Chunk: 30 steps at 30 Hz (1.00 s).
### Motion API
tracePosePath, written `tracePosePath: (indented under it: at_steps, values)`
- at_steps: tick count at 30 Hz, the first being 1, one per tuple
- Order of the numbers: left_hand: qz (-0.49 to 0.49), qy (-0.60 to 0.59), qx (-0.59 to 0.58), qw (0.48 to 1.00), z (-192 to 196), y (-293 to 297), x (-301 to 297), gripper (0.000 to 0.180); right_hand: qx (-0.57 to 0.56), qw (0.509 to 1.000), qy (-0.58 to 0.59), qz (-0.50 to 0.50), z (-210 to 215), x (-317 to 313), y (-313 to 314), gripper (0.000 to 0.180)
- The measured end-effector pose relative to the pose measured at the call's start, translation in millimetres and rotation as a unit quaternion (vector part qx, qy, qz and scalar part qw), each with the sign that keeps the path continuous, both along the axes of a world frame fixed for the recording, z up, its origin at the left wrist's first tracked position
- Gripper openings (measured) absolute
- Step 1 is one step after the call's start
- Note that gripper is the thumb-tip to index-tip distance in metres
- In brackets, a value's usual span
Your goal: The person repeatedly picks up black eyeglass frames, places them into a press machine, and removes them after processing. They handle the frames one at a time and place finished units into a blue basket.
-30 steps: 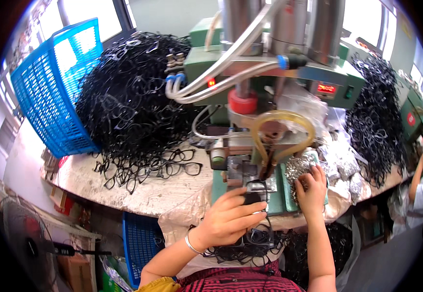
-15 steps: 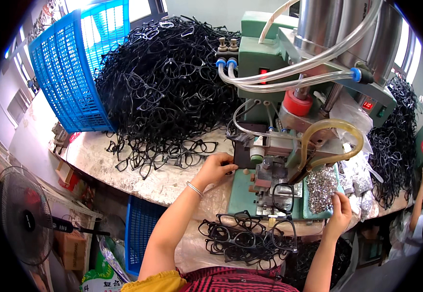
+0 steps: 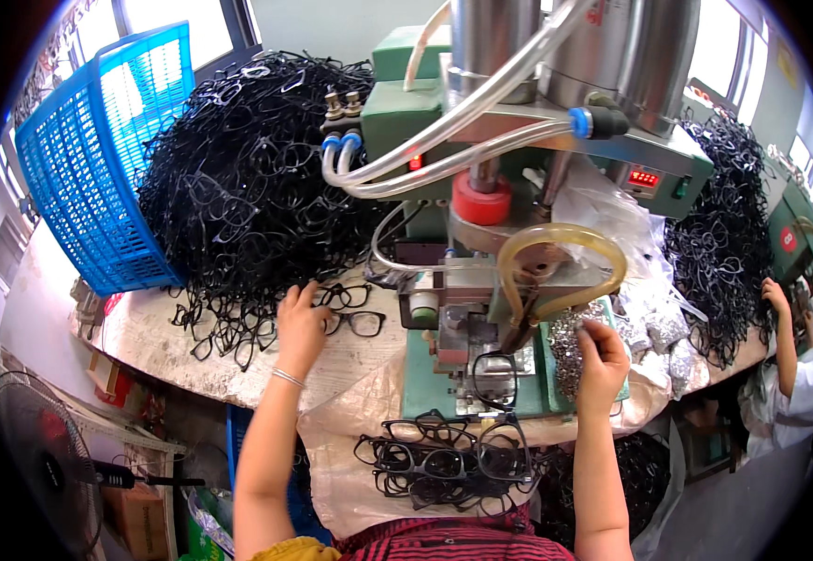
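My left hand (image 3: 302, 327) is over the table at the near edge of a big heap of black eyeglass frames (image 3: 248, 187). Its fingers are apart, and loose eyeglass frames (image 3: 366, 324) lie beside the thumb. My right hand (image 3: 605, 366) is above a green tray of small shiny metal parts (image 3: 567, 360), thumb and forefinger together in a pinch. Whatever sits between those fingertips is too small to make out. One black eyeglass frame (image 3: 516, 393) stands at the fixture of the green press (image 3: 425, 374), apart from both hands, one rim hanging over the front edge.
More eyeglass frames (image 3: 425, 458) lie in front of the press. A blue basket (image 3: 98, 178) leans at the left. Clear hoses (image 3: 463, 168) loop round the machine, with plastic bags (image 3: 677, 351) to its right. A fan (image 3: 47, 458) stands lower left; a co-worker's hand (image 3: 776, 295) shows far right.
My left hand has moved left from the press's base to the heap's edge, uncovering loose frames. My right hand stays by the tray. The whole view has shifted.
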<state>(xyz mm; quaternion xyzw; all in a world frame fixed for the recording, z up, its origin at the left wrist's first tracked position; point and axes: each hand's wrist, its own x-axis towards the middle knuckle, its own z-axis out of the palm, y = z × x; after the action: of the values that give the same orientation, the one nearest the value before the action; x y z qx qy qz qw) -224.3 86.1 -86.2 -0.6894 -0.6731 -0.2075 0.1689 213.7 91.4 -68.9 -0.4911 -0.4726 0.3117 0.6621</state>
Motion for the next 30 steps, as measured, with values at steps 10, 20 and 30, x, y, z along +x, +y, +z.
tracePosePath:
  at_steps: [10, 20, 30]
  values:
    - [-0.100, -0.102, 0.139, 0.980, 32.6, -14.8, 28.7, 0.006, 0.100, 0.973, -0.170, 0.117, 67.4, -48.5, -20.3, 0.019]
    - [-0.421, -0.495, 0.176, 0.739, 135.5, -63.7, 146.6, 0.012, 0.018, 0.978, 0.042, 0.204, 68.0, -71.0, -29.1, 0.047]
    - [-0.479, -0.236, 0.104, 0.839, 118.2, -64.8, 178.8, 0.013, 0.099, 0.949, -0.272, 0.123, 63.8, -21.6, -23.4, 0.022]
